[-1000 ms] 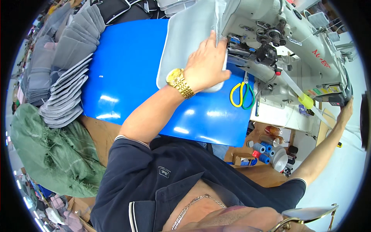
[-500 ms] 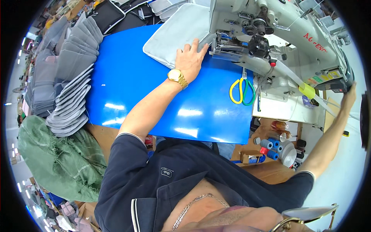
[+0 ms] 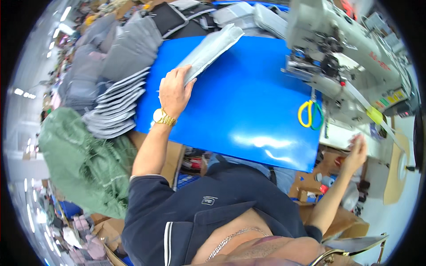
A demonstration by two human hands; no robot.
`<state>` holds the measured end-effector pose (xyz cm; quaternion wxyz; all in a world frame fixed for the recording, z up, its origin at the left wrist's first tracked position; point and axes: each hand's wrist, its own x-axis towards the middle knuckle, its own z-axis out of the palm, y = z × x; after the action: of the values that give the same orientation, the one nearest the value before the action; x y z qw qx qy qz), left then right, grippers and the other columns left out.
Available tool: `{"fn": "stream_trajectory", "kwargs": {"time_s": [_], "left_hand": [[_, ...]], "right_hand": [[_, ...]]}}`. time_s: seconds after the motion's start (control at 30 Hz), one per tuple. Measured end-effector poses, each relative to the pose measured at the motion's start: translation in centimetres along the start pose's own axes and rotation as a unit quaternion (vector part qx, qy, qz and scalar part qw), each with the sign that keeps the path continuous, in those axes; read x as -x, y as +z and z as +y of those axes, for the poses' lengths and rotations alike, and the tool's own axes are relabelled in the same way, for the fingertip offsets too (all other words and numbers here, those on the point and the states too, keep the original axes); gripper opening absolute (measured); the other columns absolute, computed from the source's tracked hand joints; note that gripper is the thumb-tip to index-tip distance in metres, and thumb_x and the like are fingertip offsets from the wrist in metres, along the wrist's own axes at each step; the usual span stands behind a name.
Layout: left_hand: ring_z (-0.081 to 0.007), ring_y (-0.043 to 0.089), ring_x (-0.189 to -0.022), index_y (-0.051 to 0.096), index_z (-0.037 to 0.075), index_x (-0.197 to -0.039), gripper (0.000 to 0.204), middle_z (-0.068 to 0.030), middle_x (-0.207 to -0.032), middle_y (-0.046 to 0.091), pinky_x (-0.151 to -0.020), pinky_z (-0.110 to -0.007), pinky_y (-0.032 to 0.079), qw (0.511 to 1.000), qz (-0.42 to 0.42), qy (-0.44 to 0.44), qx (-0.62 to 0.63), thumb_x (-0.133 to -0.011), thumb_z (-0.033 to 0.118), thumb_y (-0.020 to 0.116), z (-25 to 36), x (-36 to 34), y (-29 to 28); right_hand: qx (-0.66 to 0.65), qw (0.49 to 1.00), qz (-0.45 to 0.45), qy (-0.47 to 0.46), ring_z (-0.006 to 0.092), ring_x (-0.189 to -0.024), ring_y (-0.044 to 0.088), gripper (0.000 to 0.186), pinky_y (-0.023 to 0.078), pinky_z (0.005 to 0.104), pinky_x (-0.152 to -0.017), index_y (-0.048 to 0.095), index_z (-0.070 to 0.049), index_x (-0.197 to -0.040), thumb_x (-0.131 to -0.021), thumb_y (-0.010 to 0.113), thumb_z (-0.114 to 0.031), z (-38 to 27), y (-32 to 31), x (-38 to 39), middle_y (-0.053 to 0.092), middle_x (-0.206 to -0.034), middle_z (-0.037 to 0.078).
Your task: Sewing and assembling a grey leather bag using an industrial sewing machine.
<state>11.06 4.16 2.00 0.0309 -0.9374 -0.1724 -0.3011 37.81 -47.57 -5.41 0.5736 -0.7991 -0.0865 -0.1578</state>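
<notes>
My left hand [image 3: 175, 91], with a gold watch on its wrist, is closed on the near end of a light grey fabric pouch [image 3: 213, 48]. The pouch is tilted up on edge over the blue work surface [image 3: 248, 102]. My right hand [image 3: 356, 155] is off the surface's right side, over the white bed of the sewing machine [image 3: 350, 66]. Motion smears its fingers, and I cannot tell whether they hold anything. Scissors [image 3: 310, 114] with yellow and green handles lie near the machine, between my two hands.
Stacked grey fabric pieces [image 3: 117, 108] stand along the left edge, above a green cloth sack [image 3: 82, 164]. Black pouches [image 3: 168, 20] and more grey pouches [image 3: 237, 15] lie at the back. A yellow tube [image 3: 374, 115] surrounds a white tape by the machine.
My left hand has drawn the grey pouch left from beside the machine and raised it on edge. My right hand has come down and inward from the machine's right end. The view has shifted.
</notes>
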Motion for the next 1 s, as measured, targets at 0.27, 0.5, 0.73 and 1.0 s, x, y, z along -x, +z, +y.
{"fn": "stream_trajectory", "kwargs": {"time_s": [0.27,0.5,0.73,1.0], "left_hand": [[-0.0140,0.061,-0.106,0.062,-0.001,-0.126,0.038,-0.0080,-0.119,0.066,-0.092,-0.028,0.048,0.869,0.175,-0.205,0.415,-0.090,0.007,0.069,-5.3,4.9,-8.1],[-0.0127,0.062,-0.105,0.059,-0.001,-0.130,0.041,-0.0064,-0.119,0.067,-0.094,-0.028,0.048,0.686,0.162,-0.316,0.635,-0.092,0.012,0.068,-5.1,8.5,-7.2],[-0.0121,0.063,-0.102,0.059,-0.001,-0.129,0.040,-0.0058,-0.118,0.067,-0.092,-0.028,0.050,0.616,0.134,-0.297,0.717,-0.093,0.012,0.068,-4.9,9.9,-5.8],[-0.0144,0.062,-0.107,0.056,-0.002,-0.132,0.041,-0.0083,-0.122,0.065,-0.095,-0.027,0.049,0.621,0.123,-0.363,0.684,-0.094,0.013,0.065,-6.7,9.6,-3.7]], "right_hand": [[-0.051,0.983,-0.174,0.018,0.0067,-0.065,0.058,0.019,0.044,0.0202,-0.056,0.066,0.001,-0.109,-0.096,0.060,-0.012,-3.7,10.7,12.8,0.066,-0.087,0.003],[-0.058,0.983,-0.170,0.036,0.0069,-0.066,0.057,0.017,0.046,0.0216,-0.058,0.066,0.002,-0.106,-0.096,0.061,-0.011,-2.9,10.1,13.0,0.066,-0.083,0.003],[-0.038,0.985,-0.166,0.020,0.0079,-0.068,0.058,0.017,0.049,0.0225,-0.063,0.066,0.002,-0.107,-0.095,0.061,-0.010,-3.3,10.4,13.4,0.067,-0.084,0.003],[-0.008,0.987,-0.160,0.009,0.0076,-0.066,0.059,0.017,0.048,0.0219,-0.060,0.068,0.002,-0.104,-0.093,0.064,-0.009,-3.1,10.8,13.1,0.066,-0.081,0.003]]}}
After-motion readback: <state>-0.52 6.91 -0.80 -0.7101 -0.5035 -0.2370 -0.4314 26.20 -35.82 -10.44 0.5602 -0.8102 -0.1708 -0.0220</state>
